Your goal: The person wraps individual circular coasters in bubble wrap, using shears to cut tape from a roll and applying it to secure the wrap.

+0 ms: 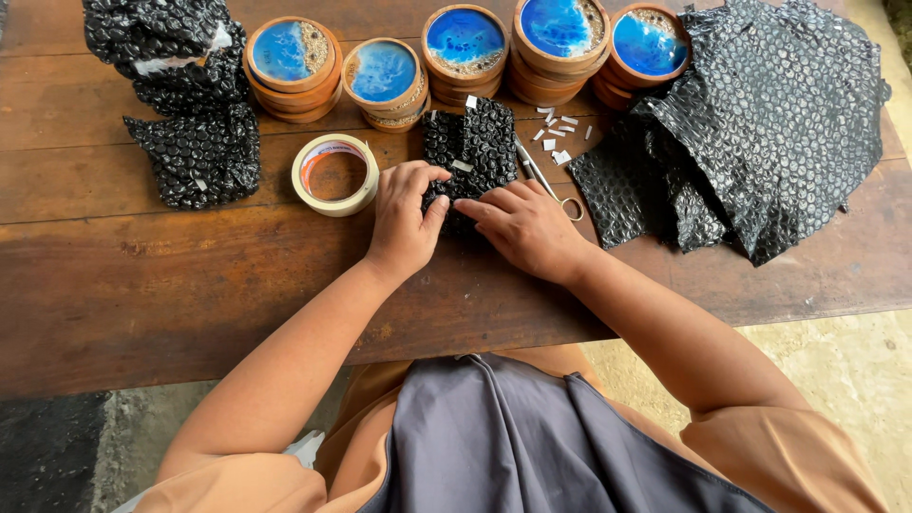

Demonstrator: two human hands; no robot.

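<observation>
Grey apron [532, 437] over orange sleeves, nearest lens. Worktop [142, 285]: dark brown wooden planks, worn, scratched; pale concrete floor [855, 380] beyond right edge. Left hand [404, 218] and right hand [522, 226] both pressed on black bubble-wrap parcel [475, 142] at worktop centre, fingers curled loosely around its near edge. Masking tape roll [334, 174] just left of left hand. Scissors [551, 185] beside right hand. Cut tape bits [556, 128] behind. Round wooden coasters with blue resin [465, 43] stacked along far edge. Loose black bubble-wrap sheets [779, 114] right; wrapped bundles [190, 104] left.
</observation>
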